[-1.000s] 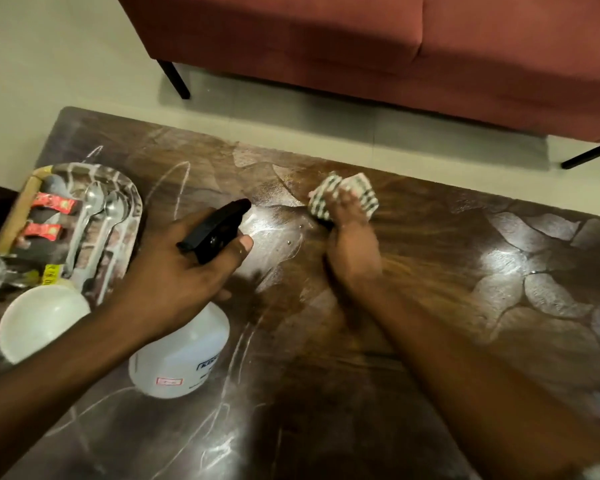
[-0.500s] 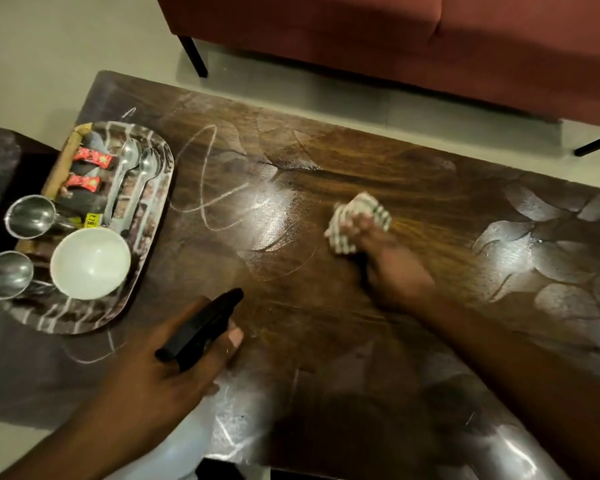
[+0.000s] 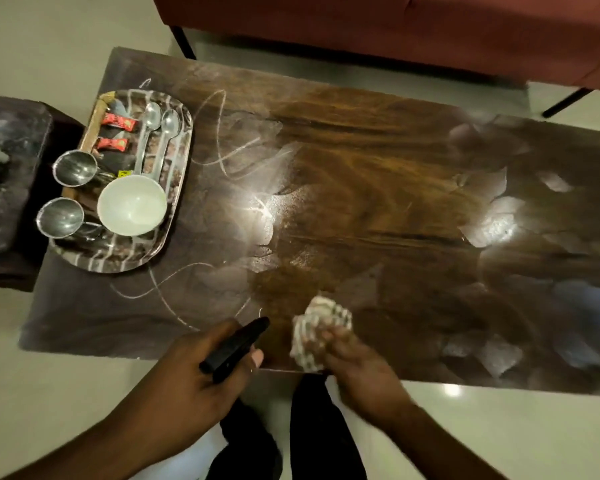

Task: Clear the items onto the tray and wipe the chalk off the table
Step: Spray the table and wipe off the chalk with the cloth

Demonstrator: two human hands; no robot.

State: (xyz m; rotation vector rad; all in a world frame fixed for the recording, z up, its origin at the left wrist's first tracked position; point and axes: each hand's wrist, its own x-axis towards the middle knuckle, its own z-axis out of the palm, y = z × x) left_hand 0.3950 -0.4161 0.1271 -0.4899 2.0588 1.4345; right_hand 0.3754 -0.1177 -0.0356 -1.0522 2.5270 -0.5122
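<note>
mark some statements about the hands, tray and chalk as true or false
The right hand grips a crumpled cloth near the table's front edge. True.
The left hand holds nothing. False: it grips a spray bottle by its black head.
The white bowl sits on the tray. True.
The chalk is all wiped off. False: chalk lines show beside the tray.
Both spoons lie on bare table. False: they lie on the tray.

Striped cloth [image 3: 321,327], white bowl [image 3: 131,206], brown table [image 3: 378,188]
</note>
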